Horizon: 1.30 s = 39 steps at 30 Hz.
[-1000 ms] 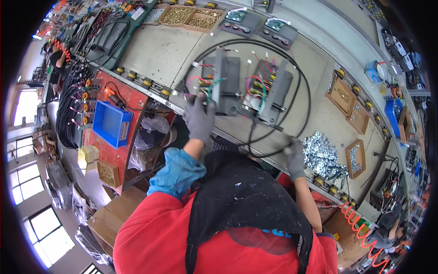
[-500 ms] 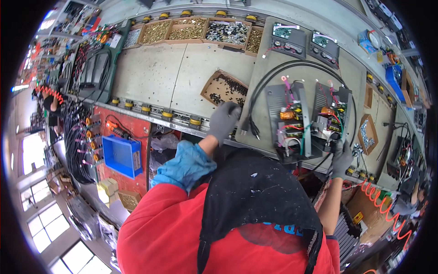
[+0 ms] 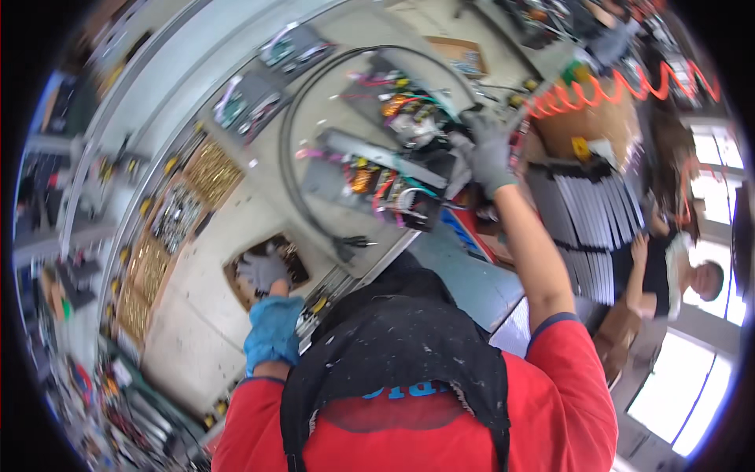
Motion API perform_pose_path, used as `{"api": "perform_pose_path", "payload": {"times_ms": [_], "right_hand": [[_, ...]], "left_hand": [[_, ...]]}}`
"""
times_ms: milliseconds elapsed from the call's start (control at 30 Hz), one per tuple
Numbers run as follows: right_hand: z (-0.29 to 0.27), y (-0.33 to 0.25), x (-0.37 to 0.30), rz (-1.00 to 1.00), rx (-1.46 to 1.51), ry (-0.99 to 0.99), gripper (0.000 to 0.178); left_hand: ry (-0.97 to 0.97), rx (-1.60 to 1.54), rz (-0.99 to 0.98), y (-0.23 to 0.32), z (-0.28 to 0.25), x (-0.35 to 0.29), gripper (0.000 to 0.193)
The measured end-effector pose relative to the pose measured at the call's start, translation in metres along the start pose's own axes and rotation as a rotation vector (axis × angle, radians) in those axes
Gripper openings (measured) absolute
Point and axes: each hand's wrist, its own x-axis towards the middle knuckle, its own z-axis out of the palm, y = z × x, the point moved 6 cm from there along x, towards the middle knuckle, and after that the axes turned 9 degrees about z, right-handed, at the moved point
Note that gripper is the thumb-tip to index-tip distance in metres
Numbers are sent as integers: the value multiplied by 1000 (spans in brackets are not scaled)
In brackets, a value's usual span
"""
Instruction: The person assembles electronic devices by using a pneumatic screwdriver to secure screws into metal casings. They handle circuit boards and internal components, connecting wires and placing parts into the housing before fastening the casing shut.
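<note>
My left hand (image 3: 266, 271), in a grey glove with a blue sleeve cover, reaches into a shallow cardboard box (image 3: 297, 263) of small black screws. Its fingers look spread, though motion smears them. On the right, my grey-gloved right hand (image 3: 491, 149) is beside the near end of two metal plates carrying electronics. Its thumb and fingers appear apart, with no held thing visible. The nearer electronics assembly (image 3: 366, 177) and the farther one (image 3: 401, 102) bear coils, wires and boards. A black power cable (image 3: 292, 149) loops around them, its plug (image 3: 350, 245) near the table edge.
Two grey panels with circuit boards, one a grey panel (image 3: 250, 106), lie farther off. Trays of brass-coloured parts (image 3: 211, 173) line the far left. An orange coiled hose (image 3: 590, 94) hangs at the right, above stacked grey metal parts (image 3: 590, 208). Another person (image 3: 668, 271) is at far right.
The view has turned, so the bench now slants. My left hand has moved from the mat's edge into the screw box. My right hand has shifted off the plate's edge, its fingers now spread.
</note>
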Motion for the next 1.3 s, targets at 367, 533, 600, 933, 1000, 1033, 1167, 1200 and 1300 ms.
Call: {"api": "perform_pose_path", "payload": {"times_ms": [367,533,600,933,1000,1033,1167,1200,1300], "right_hand": [[-36,72,-167,496,116,-132,36],[-40,117,-135,407,-35,-273,36],[-25,146,-121,241,-175,-221,26],[81,222,-88,-140,-637,-520,29],[77,211,-83,-197,-628,-577,30],[78,211,-84,-202,-641,-546,29],[98,217,-85,-248,-640,-519,23],[99,216,-84,-270,-625,-534,22],[84,211,-73,-339,-535,-604,19]], "left_hand": [[-150,-78,671,25,-7,2,26],[-420,-617,738,-70,97,63,39],[-409,-521,635,-80,102,76,33],[-523,-1714,-190,-19,26,28,13],[-520,-1729,-193,8,4,10,13],[-528,-1736,-193,20,-5,0,13],[-576,-1753,-177,67,-28,-31,14],[-588,-1759,-171,77,-31,-37,14],[-622,-1785,-154,97,-44,-51,14]]}}
